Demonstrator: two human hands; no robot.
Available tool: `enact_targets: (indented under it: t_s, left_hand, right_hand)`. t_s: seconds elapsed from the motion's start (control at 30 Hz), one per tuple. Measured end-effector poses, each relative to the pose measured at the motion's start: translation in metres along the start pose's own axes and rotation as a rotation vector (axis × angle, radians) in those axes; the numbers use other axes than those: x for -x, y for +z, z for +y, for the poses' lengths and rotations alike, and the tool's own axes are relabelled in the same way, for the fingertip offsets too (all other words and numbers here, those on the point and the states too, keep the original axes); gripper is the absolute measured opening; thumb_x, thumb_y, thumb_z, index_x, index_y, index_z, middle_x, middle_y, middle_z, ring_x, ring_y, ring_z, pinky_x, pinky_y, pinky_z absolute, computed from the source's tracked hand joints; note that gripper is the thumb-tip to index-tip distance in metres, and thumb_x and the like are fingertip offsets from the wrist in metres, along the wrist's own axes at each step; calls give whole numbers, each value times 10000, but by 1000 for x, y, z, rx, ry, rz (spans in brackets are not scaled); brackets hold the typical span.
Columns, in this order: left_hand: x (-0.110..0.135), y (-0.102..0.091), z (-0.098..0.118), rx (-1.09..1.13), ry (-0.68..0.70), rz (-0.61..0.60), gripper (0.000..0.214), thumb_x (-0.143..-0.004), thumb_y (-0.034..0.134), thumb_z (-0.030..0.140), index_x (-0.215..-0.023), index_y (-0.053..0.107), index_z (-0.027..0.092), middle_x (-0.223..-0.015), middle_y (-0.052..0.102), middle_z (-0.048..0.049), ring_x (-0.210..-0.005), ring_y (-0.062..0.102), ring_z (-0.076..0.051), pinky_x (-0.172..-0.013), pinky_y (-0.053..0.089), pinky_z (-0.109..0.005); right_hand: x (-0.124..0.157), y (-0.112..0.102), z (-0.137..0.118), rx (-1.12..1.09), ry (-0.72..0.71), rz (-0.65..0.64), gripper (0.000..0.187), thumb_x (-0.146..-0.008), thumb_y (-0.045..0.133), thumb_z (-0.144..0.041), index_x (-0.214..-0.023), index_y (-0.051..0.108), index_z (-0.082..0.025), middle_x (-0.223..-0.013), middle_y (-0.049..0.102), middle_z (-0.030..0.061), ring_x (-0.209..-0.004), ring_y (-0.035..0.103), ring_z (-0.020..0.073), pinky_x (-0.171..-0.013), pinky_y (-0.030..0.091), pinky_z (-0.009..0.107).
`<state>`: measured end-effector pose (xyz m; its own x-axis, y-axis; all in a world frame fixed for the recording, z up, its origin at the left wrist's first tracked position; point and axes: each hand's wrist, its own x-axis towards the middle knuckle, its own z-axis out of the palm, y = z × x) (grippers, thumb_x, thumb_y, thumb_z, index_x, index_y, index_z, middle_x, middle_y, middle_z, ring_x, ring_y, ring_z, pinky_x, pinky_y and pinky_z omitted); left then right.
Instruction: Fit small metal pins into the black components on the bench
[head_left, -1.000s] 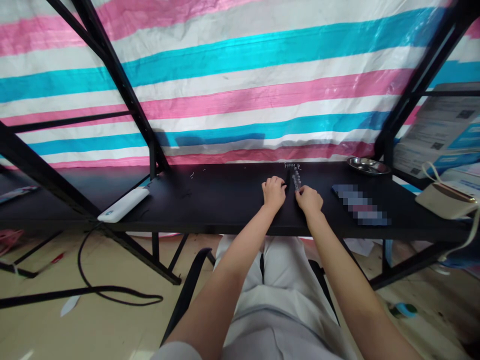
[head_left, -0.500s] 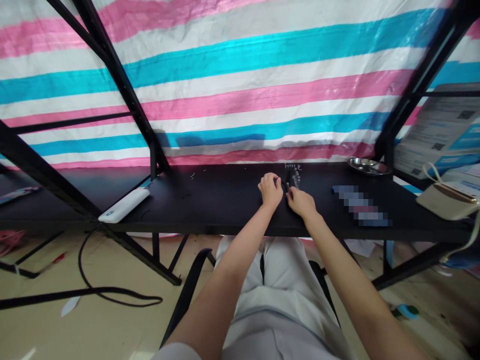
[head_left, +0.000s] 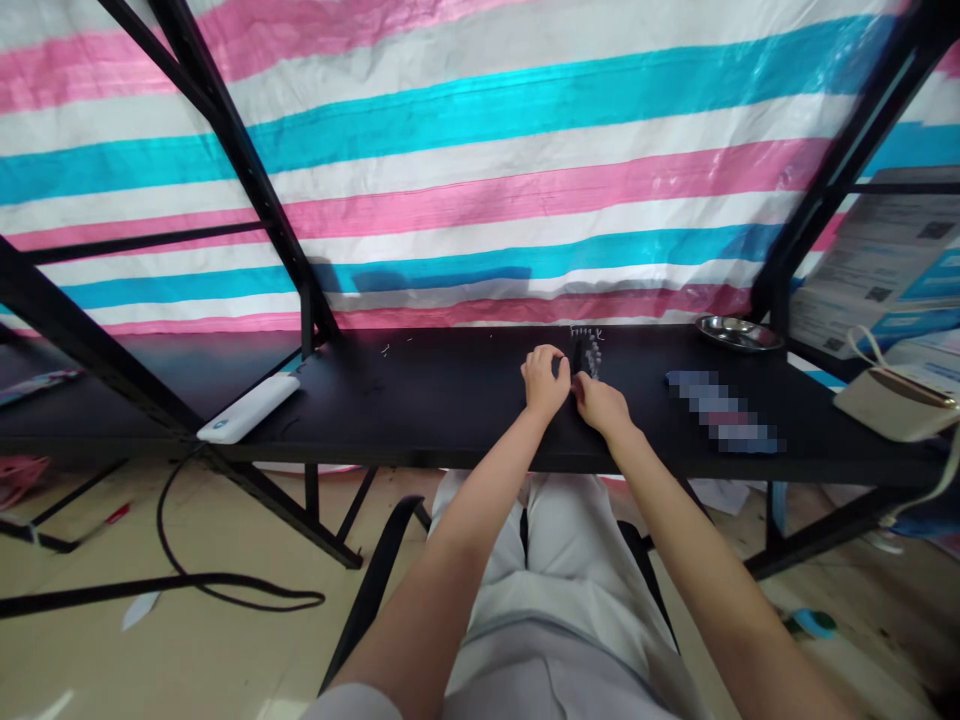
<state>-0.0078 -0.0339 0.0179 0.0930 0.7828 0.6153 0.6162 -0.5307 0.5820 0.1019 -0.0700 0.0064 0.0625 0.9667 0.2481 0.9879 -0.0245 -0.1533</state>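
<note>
Sitting just past the fingertips of the right hand [head_left: 602, 403] in the head view is a row of clear little pieces [head_left: 592, 354], running away toward the far edge of the black surface [head_left: 435, 410]. The near end is right by those fingers, but I honestly can't tell if it's touching. A narrow dark piece [head_left: 577, 352] lies just left of the row, ahead of the gap between the two hands, with the left hand [head_left: 545, 383] close by on the other side. Beyond both there's a short line of tiny white bits [head_left: 585, 331] near the back edge. Pose-wise, both bare forearms reach forward and angle in, so the hands end up nearly meeting, the left one a bit farther forward. Left fingers are curled over with the thumb held a little off the index; right thumb and index are brought together like a pinch. Can't tell whether either one is gripping anything, it's all too small and dark there. As for counts: two hands, one row (too blurry to count its pieces), one dark piece, plus one white device [head_left: 251, 410] off to the left, and over on the right one metal dish [head_left: 739, 347], one pixelated item [head_left: 720, 412] and one beige pouch [head_left: 889, 404].
</note>
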Motion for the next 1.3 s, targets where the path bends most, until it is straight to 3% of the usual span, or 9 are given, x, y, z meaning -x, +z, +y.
enact_targets:
  t_s: [0.13, 0.37, 0.53, 0.73, 0.83, 0.93, 1.07, 1.13, 1.3]
  left_hand:
    - [0, 1, 1, -1, 31, -71, 69, -836, 480, 201, -870, 540, 207, -1021, 597, -13, -973, 516, -155, -877, 366, -288]
    - [-3, 7, -5, 158, 24, -63, 60, -815, 480, 168, -834, 534, 184, -917, 608, -25, -873, 550, -131, -847, 414, -262]
    - [-3, 9, -6, 326, -35, -108, 110, -853, 448, 223, -930, 520, 190, -883, 617, -13, -725, 565, -88, -727, 451, -217]
    - [-4, -1, -9, 394, -63, -147, 249, -792, 561, 230, -1026, 483, 195, -808, 614, 6, -685, 572, -80, -691, 447, -205]
    - [-3, -15, -15, 432, -37, -163, 291, -765, 594, 224, -1023, 462, 199, -768, 603, 25, -658, 565, -76, -670, 440, -201]
    - [-4, -32, -25, 391, 28, -188, 289, -757, 597, 214, -1009, 455, 210, -745, 592, 40, -640, 555, -77, -659, 429, -205]
    - [-17, -59, -54, 204, 81, -187, 299, -741, 610, 199, -1002, 465, 219, -748, 583, 39, -627, 540, -83, -661, 420, -214]
    - [-28, -76, -76, 62, 15, -142, 298, -740, 609, 194, -1003, 472, 218, -728, 578, 32, -622, 537, -93, -665, 421, -222]
    - [-48, -128, -133, -374, -320, -28, 291, -782, 561, 220, -1057, 466, 234, -827, 627, -33, -768, 602, -176, -720, 436, -288]
  right_hand:
    - [0, -1, -1, -57, 43, 51, 240, -915, 365, -297, -1063, 519, -189, -938, 670, 94, -799, 627, 202, -613, 360, 257]
    - [-1, 1, 2, -165, 84, 157, 218, -889, 428, -342, -1018, 543, -209, -914, 674, 58, -788, 615, 196, -617, 349, 254]
    - [-1, 2, 2, -205, 77, 217, 224, -879, 437, -360, -990, 559, -208, -860, 670, 49, -753, 607, 186, -611, 334, 249]
    - [0, 3, -1, -217, 12, 314, 266, -900, 382, -368, -972, 571, -196, -760, 647, 34, -695, 595, 162, -594, 327, 236]
    - [-2, 5, -7, -206, -82, 338, 313, -917, 334, -357, -981, 586, -182, -772, 651, 48, -688, 593, 151, -598, 341, 228]
    - [-7, 7, -11, -206, -270, 403, 336, -919, 335, -356, -999, 602, -168, -768, 655, 61, -672, 596, 153, -604, 372, 236]
    - [-18, 2, -5, -220, -519, 565, 344, -906, 399, -372, -1078, 592, -146, -783, 658, 70, -687, 600, 159, -660, 426, 262]
    - [-23, -3, 4, -225, -526, 659, 317, -900, 415, -356, -1049, 601, -149, -769, 651, 70, -708, 599, 166, -691, 442, 277]
    - [-31, -3, 28, -312, -384, 794, 272, -891, 402, -334, -961, 604, -165, -774, 640, 80, -713, 591, 172, -718, 463, 302]
